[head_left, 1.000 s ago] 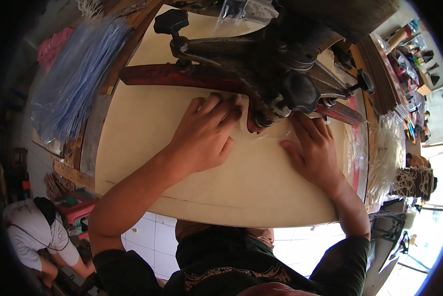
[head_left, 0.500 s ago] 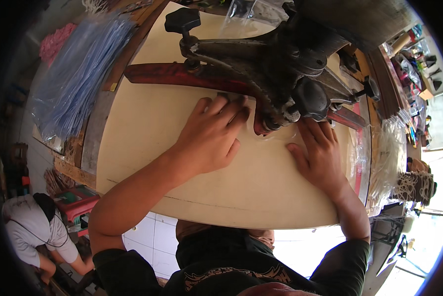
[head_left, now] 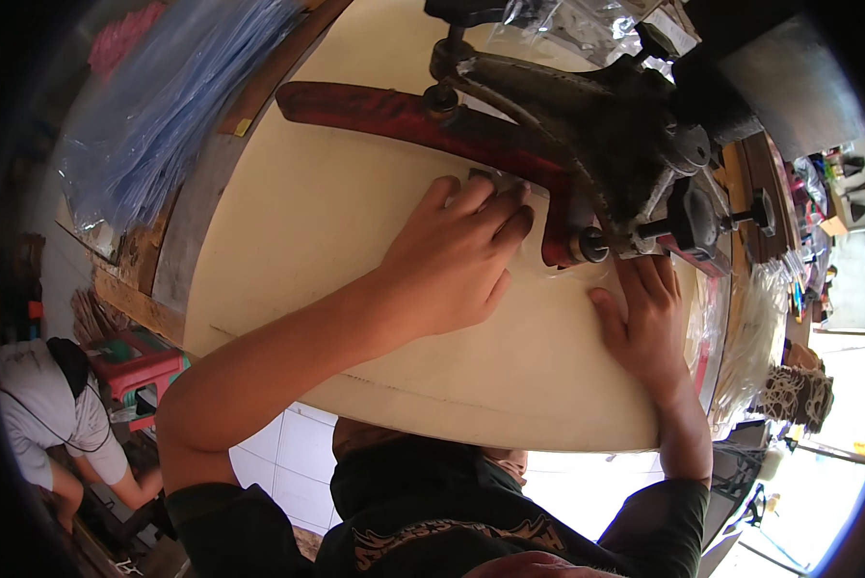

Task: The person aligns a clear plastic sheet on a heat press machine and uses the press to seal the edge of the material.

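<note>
My left hand [head_left: 466, 250] rests on a pale, round-edged board [head_left: 432, 371], just below a long red bar [head_left: 394, 116]. Its fingers are bent, with their tips at a small dark piece [head_left: 481, 175] by the bar that I cannot identify. My right hand [head_left: 647, 313] lies on the board with the thumb spread and the fingers stretched forward, their tips partly hidden under a dark cast-metal machine arm [head_left: 596, 125]. Black knobs [head_left: 691, 217] are screwed into this arm, which carries the red bar. A bit of clear film shows on the board between my hands.
At the left lies a stack of bluish clear plastic sheets [head_left: 177, 106], with pink material [head_left: 124, 39] beyond. Clear bags [head_left: 587, 29] lie behind the machine. Plastic strips [head_left: 750, 337] hang at the right. At lower left, a person [head_left: 52, 414] bends near a red stool [head_left: 139, 361].
The whole view has shifted, so the machine and the bar appear farther right and higher. Both hands stay in much the same places under the machine.
</note>
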{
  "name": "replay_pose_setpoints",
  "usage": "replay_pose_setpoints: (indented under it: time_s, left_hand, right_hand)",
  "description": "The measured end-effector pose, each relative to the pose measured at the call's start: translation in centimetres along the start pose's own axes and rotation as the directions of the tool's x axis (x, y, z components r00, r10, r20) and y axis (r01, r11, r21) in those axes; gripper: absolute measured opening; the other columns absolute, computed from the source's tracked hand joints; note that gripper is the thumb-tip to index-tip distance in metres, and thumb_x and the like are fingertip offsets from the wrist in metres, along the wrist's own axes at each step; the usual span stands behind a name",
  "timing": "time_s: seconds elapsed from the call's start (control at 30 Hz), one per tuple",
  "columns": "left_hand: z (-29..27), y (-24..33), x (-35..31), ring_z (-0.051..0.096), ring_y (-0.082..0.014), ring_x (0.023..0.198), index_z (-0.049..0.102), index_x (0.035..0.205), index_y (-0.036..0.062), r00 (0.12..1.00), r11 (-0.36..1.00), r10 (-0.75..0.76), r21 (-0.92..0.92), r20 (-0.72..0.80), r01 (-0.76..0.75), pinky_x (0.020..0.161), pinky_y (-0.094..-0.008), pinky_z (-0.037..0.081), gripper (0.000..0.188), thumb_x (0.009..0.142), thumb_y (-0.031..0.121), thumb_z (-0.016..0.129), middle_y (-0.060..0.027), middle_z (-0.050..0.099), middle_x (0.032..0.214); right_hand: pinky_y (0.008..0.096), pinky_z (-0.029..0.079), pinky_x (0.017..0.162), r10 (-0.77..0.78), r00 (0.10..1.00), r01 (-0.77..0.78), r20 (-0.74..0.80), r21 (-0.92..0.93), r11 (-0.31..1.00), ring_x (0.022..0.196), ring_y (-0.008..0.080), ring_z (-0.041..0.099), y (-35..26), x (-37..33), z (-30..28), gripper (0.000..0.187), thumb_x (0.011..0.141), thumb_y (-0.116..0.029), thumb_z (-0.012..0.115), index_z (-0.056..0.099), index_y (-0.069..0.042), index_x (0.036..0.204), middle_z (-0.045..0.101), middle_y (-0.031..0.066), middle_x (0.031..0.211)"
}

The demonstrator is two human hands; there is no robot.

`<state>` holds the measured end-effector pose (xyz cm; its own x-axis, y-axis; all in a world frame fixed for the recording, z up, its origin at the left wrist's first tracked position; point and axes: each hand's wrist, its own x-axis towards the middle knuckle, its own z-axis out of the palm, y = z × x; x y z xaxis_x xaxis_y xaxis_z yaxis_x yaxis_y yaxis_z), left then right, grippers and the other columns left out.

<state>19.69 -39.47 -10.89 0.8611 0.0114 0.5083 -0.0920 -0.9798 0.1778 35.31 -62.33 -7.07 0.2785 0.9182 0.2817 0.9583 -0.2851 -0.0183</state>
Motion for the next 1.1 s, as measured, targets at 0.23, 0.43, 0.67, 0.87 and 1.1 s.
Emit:
replay_pose_setpoints:
  time_s: [0.23,0.43,0.67,0.87,1.1]
  left_hand:
    - [0.04,-0.09,-0.13,0.051,-0.0225,0.112,0.068,0.112,0.0028,1.000,1.000,0.001,0.011,-0.006,-0.001,0.087,-0.0384,0.040,0.036,0.080,0.020,0.068,-0.0103,0.065,0.129]
    - [0.00,-0.05,-0.01,0.051,-0.0227,0.112,0.068,0.110,0.0028,1.000,1.000,0.009,0.024,-0.014,-0.009,0.088,-0.0384,0.039,0.035,0.080,0.020,0.068,-0.0100,0.065,0.127]
    - [-0.21,-0.02,-0.08,0.050,-0.0273,0.111,0.061,0.126,-0.0033,0.997,0.998,-0.019,-0.052,0.076,0.023,0.092,-0.0418,0.040,0.051,0.077,0.012,0.064,-0.0120,0.060,0.135]
    - [-0.36,-0.06,-0.13,0.050,-0.0281,0.112,0.058,0.131,-0.0042,0.996,0.998,-0.018,-0.059,0.083,0.023,0.093,-0.0432,0.040,0.056,0.078,0.012,0.062,-0.0123,0.061,0.133]
    - [-0.39,-0.14,0.22,0.050,-0.0317,0.119,0.058,0.132,-0.0019,0.997,0.998,0.003,-0.061,0.074,0.002,0.100,-0.0469,0.040,0.056,0.078,0.012,0.061,-0.0158,0.060,0.132]
  right_hand:
    - [0.0490,0.046,0.094,0.008,1.000,-0.008,0.017,-0.004,1.000,0.113,0.0406,0.058,0.12,-0.15,0.27,0.050,0.091,-0.027,0.069,0.062,0.007,0.127,0.061,0.0219,0.130]
    - [0.0496,0.046,0.095,0.008,1.000,-0.009,0.023,0.021,1.000,0.114,0.0419,0.057,0.20,-0.14,0.25,0.050,0.092,-0.027,0.069,0.062,0.007,0.127,0.061,0.0229,0.130]
    - [0.0493,0.047,0.092,0.011,0.999,-0.013,0.040,0.027,1.000,0.109,0.0429,0.058,0.02,0.00,0.03,0.051,0.091,-0.026,0.069,0.061,0.008,0.128,0.062,0.0232,0.127]
    - [0.0479,0.047,0.090,0.000,1.000,0.000,0.006,0.004,1.000,0.105,0.0407,0.058,-0.20,-0.13,0.09,0.052,0.091,-0.026,0.068,0.061,0.007,0.130,0.063,0.0214,0.125]
    - [0.0448,0.049,0.091,0.034,0.999,-0.033,-0.028,0.020,0.999,0.101,0.0354,0.060,0.19,-0.41,0.14,0.055,0.087,-0.029,0.074,0.062,0.002,0.132,0.064,0.0184,0.131]
